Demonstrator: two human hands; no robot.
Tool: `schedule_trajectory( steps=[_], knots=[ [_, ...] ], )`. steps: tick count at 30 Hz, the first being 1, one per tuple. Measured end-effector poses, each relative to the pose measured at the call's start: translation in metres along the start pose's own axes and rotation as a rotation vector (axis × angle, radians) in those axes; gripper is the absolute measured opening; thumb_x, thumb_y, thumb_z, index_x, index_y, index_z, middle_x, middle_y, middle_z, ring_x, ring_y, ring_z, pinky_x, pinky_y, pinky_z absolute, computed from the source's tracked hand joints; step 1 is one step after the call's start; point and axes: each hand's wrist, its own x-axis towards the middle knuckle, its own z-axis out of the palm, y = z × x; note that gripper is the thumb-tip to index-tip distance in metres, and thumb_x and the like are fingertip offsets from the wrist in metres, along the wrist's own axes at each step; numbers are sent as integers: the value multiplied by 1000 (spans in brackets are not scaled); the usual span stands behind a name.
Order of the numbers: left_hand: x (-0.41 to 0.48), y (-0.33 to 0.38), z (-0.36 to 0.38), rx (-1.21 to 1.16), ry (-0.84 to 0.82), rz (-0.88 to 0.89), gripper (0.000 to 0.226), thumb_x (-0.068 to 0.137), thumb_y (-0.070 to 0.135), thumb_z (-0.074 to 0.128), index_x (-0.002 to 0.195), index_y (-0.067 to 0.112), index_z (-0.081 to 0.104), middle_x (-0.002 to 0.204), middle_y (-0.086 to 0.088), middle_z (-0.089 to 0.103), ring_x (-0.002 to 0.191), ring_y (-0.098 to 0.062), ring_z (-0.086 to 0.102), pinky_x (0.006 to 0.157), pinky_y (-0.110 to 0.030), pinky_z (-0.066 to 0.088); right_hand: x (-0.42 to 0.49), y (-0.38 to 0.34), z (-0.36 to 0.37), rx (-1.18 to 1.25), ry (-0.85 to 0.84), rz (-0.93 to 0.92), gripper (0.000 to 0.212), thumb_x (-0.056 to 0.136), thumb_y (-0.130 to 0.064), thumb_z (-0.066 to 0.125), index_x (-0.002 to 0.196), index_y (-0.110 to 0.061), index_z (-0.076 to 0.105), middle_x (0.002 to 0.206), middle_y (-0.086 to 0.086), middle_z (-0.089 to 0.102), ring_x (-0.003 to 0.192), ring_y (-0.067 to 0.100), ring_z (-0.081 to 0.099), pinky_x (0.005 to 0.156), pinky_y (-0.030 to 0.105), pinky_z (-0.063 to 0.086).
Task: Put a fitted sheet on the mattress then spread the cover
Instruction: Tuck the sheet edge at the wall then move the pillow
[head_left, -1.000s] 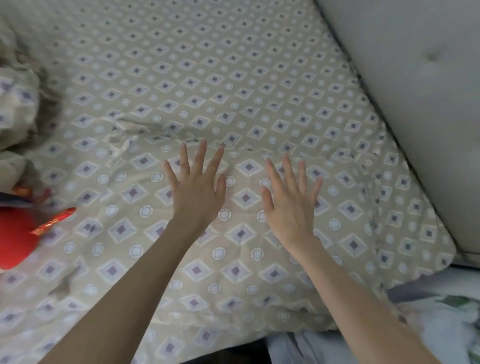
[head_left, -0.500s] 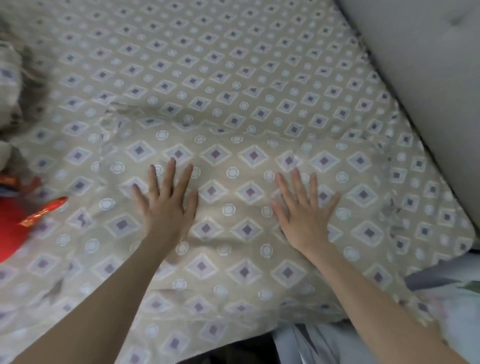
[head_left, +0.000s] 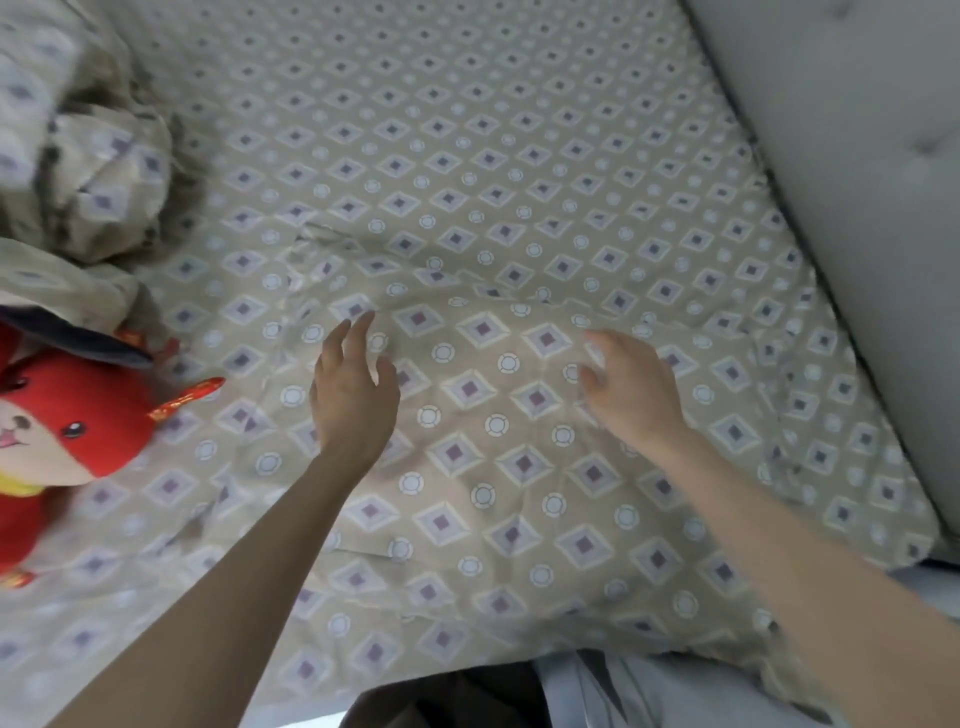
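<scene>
A beige sheet (head_left: 493, 171) printed with purple diamonds and white rings covers the mattress and fills most of the view. A ridge of wrinkles runs across it just beyond my fingers. My left hand (head_left: 353, 395) hovers over the sheet left of centre, fingers loosely bent and holding nothing. My right hand (head_left: 631, 387) is just above the sheet to the right, fingers relaxed and slightly curled, also holding nothing. A bunched heap of the same patterned cover (head_left: 88, 156) lies at the upper left.
A red plush toy (head_left: 57, 421) sits on the bed at the left edge. A grey padded headboard (head_left: 857, 182) runs along the right side. Pale fabric (head_left: 613, 691) lies below the sheet's near edge at the bottom.
Both hands, earlier pressed flat with fingers spread, have lifted off the sheet and their fingers have relaxed. The view shifted, bringing the red toy further in.
</scene>
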Motion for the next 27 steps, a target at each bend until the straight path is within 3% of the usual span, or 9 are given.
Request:
schedule_trajectory(
  steps=[5,11,12,14,17,18,20,23,27],
  knots=[
    [-23,-33,-7,-111,26,-224,49,98,22,43,146,23,33,151,-4,32,137,-27,31,108,-44,29,44,-22,27,47,-208,-8,61,88,-49,55,141,-23,38,138,-5,46,132,21,39,109,51,30],
    [-39,-81,2,49,-165,-331,54,100,34,35,149,42,15,160,7,5,147,-19,7,118,-44,12,96,-40,56,-178,-361,32,101,73,-79,52,151,-25,15,160,-3,14,147,22,11,115,60,5],
    [-40,-85,3,45,-188,-356,54,100,39,34,149,44,12,160,8,3,147,-18,6,118,-44,11,101,-39,58,-221,-385,41,106,70,-83,50,152,-25,15,160,-1,15,147,25,12,115,60,5],
    [-40,-88,4,33,-191,-375,55,99,42,33,149,45,10,160,8,4,147,-18,7,118,-44,11,105,-38,56,-235,-383,60,111,63,-87,51,147,-18,30,151,6,36,140,29,31,113,56,15],
    [-46,-82,2,-6,-155,-384,56,99,36,35,149,45,11,160,6,6,147,-20,4,118,-46,11,104,-44,45,-254,-328,13,102,57,-88,54,125,-12,51,118,4,63,111,26,58,92,37,45],
    [-49,-77,1,-20,-149,-398,56,100,34,35,149,45,10,160,6,4,147,-21,1,118,-47,10,102,-47,38,-253,-325,-2,98,59,-86,57,124,-13,52,117,3,64,109,25,59,85,34,46],
    [-60,-66,1,-36,-132,-414,58,100,32,35,150,43,7,160,6,-3,147,-22,-6,118,-47,7,96,-52,27,-235,-358,-10,94,59,-83,62,125,-18,51,122,1,62,111,25,58,87,34,48],
    [-84,-50,5,55,-140,-273,60,101,31,34,149,43,0,159,6,-14,146,-23,-17,118,-49,4,79,-62,10,-198,-423,-13,93,58,-81,65,129,-22,52,126,1,61,115,25,57,90,36,48],
    [-105,-26,0,150,-268,-213,65,102,33,29,144,39,-19,156,6,-23,145,-25,-19,116,-51,4,52,-76,-22,-93,-452,-35,72,63,-74,69,111,-21,64,108,1,68,100,22,63,75,30,47]
  ],
)
